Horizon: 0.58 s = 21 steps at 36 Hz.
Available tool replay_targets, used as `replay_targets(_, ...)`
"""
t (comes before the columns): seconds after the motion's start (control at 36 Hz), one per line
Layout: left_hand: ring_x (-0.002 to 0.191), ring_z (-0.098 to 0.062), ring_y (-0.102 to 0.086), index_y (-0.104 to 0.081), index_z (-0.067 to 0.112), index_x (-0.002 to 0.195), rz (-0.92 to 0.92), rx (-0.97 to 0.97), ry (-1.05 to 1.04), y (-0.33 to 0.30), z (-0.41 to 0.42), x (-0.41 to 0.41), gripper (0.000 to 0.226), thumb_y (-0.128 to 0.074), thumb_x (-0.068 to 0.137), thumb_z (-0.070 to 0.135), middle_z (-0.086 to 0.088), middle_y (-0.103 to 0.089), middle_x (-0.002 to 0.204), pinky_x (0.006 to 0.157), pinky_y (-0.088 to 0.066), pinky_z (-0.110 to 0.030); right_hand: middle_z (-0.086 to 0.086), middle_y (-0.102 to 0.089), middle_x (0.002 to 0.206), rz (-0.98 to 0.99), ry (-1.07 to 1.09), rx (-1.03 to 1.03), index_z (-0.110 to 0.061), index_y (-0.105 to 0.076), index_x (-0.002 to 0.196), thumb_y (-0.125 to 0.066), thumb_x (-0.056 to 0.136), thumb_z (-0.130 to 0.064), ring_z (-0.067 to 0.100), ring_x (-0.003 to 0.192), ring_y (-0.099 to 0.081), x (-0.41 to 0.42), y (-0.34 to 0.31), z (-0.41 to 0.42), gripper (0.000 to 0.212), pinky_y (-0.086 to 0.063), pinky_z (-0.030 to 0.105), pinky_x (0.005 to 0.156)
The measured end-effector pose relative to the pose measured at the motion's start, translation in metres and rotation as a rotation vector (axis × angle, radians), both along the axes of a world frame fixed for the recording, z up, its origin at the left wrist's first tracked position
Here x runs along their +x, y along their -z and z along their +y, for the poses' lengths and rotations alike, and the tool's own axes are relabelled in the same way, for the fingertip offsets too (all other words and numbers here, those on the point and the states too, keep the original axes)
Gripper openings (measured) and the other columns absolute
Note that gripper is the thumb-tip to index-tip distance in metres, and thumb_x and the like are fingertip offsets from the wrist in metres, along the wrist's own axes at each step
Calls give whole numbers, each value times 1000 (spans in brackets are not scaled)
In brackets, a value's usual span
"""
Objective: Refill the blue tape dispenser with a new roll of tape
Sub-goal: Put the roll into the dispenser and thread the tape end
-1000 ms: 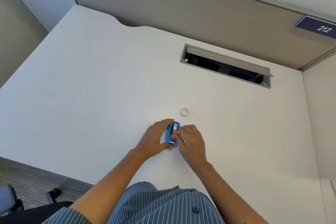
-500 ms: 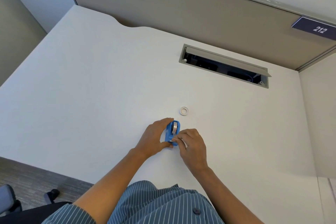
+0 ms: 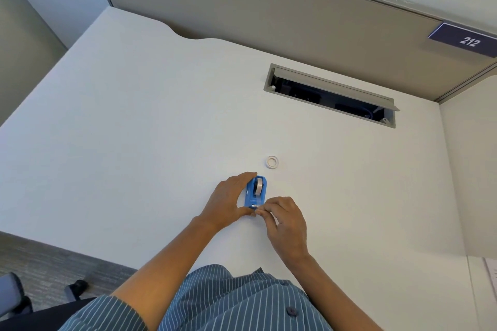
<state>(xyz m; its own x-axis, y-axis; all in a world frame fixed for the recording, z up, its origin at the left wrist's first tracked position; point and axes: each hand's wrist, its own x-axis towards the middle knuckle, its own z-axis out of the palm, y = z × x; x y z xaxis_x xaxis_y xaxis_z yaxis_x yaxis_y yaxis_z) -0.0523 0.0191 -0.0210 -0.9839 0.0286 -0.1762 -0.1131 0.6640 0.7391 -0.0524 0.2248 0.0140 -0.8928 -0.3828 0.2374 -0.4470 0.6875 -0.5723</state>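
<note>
A blue tape dispenser (image 3: 255, 194) is sitting upright on the white tabletop (image 3: 134, 129), its long axis running away from the person. It is a small rounded plastic body, bright blue, with a roll of tape (image 3: 259, 186) seated in its far end; the roll is showing a pale grey, glossy edge. At the dispenser's near end a small silvery strip is catching the light (the cutter, by its place).

The left hand (image 3: 228, 200) is cupping the dispenser's left side, with its fingers (image 3: 243, 177) curling over the far end and the thumb pressing against the near end, so it is clamped on the dispenser. The right hand (image 3: 287, 222) is lying just to the near right of the dispenser, its thumb and forefinger pinching together at the dispenser's near tip; whether tape is lying between them is too small to tell.

Beyond the dispenser and slightly to its right, well apart from both hands, a small white ring (image 3: 272, 162) is lying flat. Farther beyond the dispenser, a grey cable hatch (image 3: 332, 87) is standing open in the tabletop
</note>
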Motion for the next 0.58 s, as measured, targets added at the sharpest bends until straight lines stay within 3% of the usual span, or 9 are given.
replay_targets(0.33,144,-17,-50,-42,26,160,-17,6,16,-2,-4,-3,97,-91,79,47,5,-51,161,117,-27,-25,-1,-78,95,-6,19,-26,-12,-84,96,-74,96,-28,18,90,-70,13,1,1,19,-61,34,73)
replay_targets(0.47,141,-19,-53,-44,27,158,-16,7,25,-4,-5,-5,98,-93,76,44,4,-54,159,113,-29,-24,-3,-77,96,-25,14,-24,-14,-86,96,-87,90,-15,15,92,-68,15,5,2,6,-58,31,77)
replay_targets(0.58,142,-19,-53,-44,28,159,-16,10,30,-4,-7,-5,100,-95,74,43,4,-54,159,113,-29,-24,-3,-77,95,-35,8,-33,-13,-86,95,-85,93,-21,16,92,-69,20,9,1,8,-57,28,77)
